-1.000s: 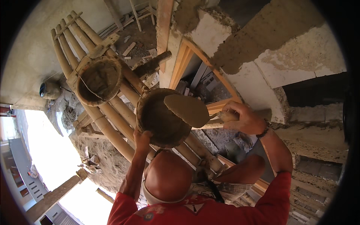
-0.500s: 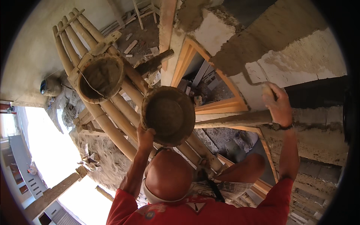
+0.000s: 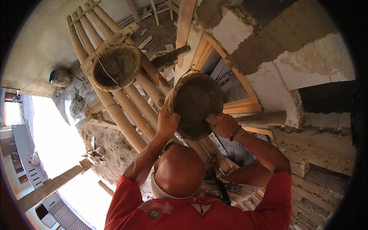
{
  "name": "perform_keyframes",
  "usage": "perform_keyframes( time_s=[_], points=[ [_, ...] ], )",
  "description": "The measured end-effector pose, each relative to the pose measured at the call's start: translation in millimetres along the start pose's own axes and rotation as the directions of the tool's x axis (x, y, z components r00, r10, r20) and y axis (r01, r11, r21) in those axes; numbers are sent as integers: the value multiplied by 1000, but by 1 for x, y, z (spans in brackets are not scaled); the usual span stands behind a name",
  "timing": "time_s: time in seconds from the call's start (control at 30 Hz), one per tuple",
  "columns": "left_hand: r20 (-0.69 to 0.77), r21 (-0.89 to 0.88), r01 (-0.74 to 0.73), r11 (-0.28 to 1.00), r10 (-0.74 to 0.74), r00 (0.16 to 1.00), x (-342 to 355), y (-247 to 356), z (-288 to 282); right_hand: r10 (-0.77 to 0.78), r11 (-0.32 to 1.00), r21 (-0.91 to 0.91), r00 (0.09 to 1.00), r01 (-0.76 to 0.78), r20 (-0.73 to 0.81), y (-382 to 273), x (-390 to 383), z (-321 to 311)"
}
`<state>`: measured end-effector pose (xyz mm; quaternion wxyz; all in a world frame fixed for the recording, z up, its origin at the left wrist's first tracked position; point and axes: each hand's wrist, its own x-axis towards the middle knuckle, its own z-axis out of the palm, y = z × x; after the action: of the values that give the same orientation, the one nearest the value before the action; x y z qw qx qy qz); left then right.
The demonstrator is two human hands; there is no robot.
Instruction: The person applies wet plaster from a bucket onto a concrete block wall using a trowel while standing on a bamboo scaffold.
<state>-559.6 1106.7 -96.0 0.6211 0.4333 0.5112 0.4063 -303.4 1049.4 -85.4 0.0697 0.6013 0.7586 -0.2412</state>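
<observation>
My left hand is closed on the rim of a round, mortar-caked bucket, which is tipped so that its inside faces up. Grey wet mortar lies in it. My right hand is closed at the bucket's right side, knuckles over the rim; the trowel it grips is mostly hidden by the hand and bucket. To the right, fresh mortar covers part of the pale block wall.
A second mortar bucket with a wire handle rests on the bamboo pole scaffold. A wooden window frame stands beside the wall. Rubble and wood scraps lie below. A dark drum stands at left.
My right hand has come from the wall, where it held the trowel, left and down to the bucket. The bucket has shifted right and up in view with my left hand on it.
</observation>
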Motion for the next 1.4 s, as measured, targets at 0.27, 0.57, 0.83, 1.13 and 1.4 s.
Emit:
perform_keyframes(
  time_s=[0.27,0.57,0.83,1.13,1.4],
  points=[
    [-40,-75,98,992,-101,994,-3,6,-9,-14,966,256,995,39,-99,-5,-29,-48],
    [-52,-66,114,991,-117,992,-1,11,-13,3,926,367,968,92,-249,-14,-81,-178],
    [-21,-45,130,990,-131,991,-2,1,-16,375,780,585,915,-224,-149,76,-85,-229],
    [-2,-17,27,999,-27,1000,-8,1,-8,304,902,419,846,-107,-438,46,-118,-238],
    [77,40,45,998,-48,996,-2,25,12,-96,855,-512,943,-85,-317,20,-49,-91]
  ],
)
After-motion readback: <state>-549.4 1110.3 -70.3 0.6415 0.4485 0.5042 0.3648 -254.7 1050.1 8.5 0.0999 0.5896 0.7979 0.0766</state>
